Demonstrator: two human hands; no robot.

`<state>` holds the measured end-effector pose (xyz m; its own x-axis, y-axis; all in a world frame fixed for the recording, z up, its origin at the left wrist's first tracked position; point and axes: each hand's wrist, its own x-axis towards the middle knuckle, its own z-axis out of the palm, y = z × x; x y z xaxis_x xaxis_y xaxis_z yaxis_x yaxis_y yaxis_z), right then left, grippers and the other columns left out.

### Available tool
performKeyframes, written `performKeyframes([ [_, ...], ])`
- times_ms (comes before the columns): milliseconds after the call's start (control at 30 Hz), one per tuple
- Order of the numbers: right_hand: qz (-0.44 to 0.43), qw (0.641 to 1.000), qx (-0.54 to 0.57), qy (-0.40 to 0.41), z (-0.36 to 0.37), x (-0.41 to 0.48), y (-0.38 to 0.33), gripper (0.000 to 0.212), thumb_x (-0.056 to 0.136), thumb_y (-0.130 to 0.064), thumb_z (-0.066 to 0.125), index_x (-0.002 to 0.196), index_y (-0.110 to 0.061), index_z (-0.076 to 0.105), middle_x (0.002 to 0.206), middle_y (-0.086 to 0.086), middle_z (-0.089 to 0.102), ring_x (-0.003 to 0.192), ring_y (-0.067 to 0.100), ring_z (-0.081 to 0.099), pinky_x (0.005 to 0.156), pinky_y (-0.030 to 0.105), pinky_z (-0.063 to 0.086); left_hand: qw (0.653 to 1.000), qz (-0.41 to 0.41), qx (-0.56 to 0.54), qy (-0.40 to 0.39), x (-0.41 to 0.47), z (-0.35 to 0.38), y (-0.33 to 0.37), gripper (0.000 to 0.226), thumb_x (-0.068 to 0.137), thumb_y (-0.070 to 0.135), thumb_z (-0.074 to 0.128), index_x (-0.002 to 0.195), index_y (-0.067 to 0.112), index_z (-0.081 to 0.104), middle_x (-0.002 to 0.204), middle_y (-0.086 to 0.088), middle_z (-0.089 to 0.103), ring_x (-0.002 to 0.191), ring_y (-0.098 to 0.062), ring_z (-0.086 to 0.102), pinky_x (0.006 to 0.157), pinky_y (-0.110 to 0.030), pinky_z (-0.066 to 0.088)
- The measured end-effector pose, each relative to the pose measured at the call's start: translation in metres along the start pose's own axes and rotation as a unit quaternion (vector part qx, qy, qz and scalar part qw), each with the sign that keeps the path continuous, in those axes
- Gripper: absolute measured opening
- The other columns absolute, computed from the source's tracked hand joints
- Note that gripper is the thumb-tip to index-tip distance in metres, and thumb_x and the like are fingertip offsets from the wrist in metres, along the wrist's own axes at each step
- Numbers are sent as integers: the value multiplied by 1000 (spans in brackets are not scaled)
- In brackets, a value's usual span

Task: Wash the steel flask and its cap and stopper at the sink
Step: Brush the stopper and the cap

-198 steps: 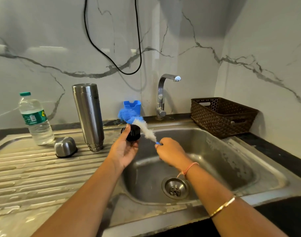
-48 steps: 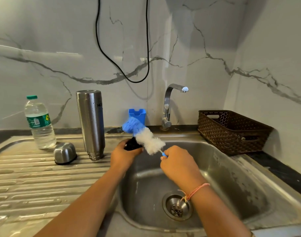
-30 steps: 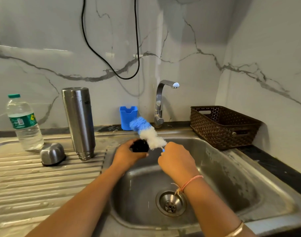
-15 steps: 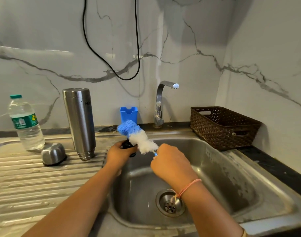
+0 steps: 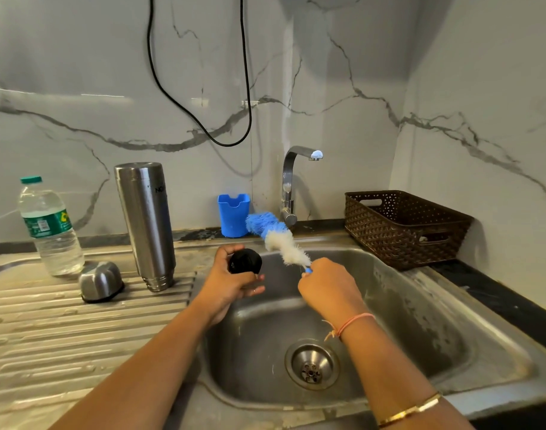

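Note:
My left hand (image 5: 231, 282) grips the black stopper (image 5: 245, 261) above the left rim of the sink basin (image 5: 420, 321). My right hand (image 5: 326, 282) grips the handle of a blue and white bottle brush (image 5: 279, 238), whose bristles point up and to the left, just right of the stopper and apart from it. The steel flask (image 5: 146, 225) stands upside down on the draining board (image 5: 64, 330). Its steel cap (image 5: 100, 280) lies beside it on the left.
A plastic water bottle (image 5: 50, 226) stands at the far left of the board. A blue holder (image 5: 234, 215) and the tap (image 5: 292, 184) are at the back. A brown woven basket (image 5: 405, 228) sits to the right. The drain (image 5: 312, 364) is below my right wrist.
The brush has come off the stopper and swung to the right, its bristles now beside the tap. My left hand has turned the stopper so its round top shows.

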<state>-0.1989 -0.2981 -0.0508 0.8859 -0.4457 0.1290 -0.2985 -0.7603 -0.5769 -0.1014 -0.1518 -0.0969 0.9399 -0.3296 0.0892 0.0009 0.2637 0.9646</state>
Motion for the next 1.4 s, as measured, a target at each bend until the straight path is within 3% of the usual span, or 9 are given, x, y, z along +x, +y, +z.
performKeyframes([
  [133,-6,1000,17,-6,2,2,2,21,92,-23,46,108,-14,58,98,5,61,80,22,50,68,27,36,999,9,48,-8,-3,-2,1,56,80,-16,58,112,29,51,119,-8,45,97,-26,55,62,-27,56],
  [300,-7,1000,12,-13,4,3,3,24,91,-22,47,110,-13,57,104,7,62,80,21,49,69,27,36,997,2,72,-2,-4,-1,3,53,82,-14,56,110,31,53,118,-7,48,90,-21,58,57,-24,53],
  [433,3,1000,10,-14,3,4,5,26,92,-23,47,114,-14,57,107,7,62,87,24,55,71,27,38,999,-27,3,-19,-3,-1,3,59,82,-24,46,117,23,47,117,-11,48,88,-25,66,57,-29,58],
  [533,5,1000,12,-18,4,5,5,26,92,-23,47,113,-14,57,104,6,62,83,22,52,70,27,38,999,-32,-30,-10,-3,1,4,61,82,-25,46,121,21,44,116,-14,47,90,-24,61,63,-30,59],
  [633,5,1000,11,-20,5,6,6,25,91,-23,47,112,-14,57,95,4,58,81,21,50,69,27,37,991,-82,-103,-18,-3,-1,7,44,88,-7,50,120,22,41,114,-16,48,88,-24,56,73,-36,51],
  [733,4,1000,10,-23,6,6,7,25,91,-23,47,111,-14,58,98,5,61,80,22,51,69,27,38,975,-133,-174,-35,-2,-5,7,22,94,7,45,112,20,44,116,-17,48,90,-28,56,79,-41,51],
  [1000,0,1000,5,-25,9,8,9,25,91,-23,47,111,-13,58,88,1,53,80,22,52,69,28,39,987,-119,-106,-30,0,-3,6,39,95,6,51,131,17,38,119,-18,48,94,-29,58,65,-28,54],
  [1200,0,1000,5,-21,10,9,10,24,91,-24,47,110,-15,58,87,0,54,81,21,55,68,29,40,990,-109,-85,6,-1,-3,7,38,89,0,56,120,20,44,112,-17,52,82,-25,61,49,-19,49],
  [1400,-1,1000,5,-17,11,11,11,24,91,-24,47,110,-14,59,87,1,54,81,21,54,67,29,40,995,-51,-84,9,-5,1,25,41,76,3,68,108,21,48,115,-18,53,76,-21,62,46,-17,47],
])
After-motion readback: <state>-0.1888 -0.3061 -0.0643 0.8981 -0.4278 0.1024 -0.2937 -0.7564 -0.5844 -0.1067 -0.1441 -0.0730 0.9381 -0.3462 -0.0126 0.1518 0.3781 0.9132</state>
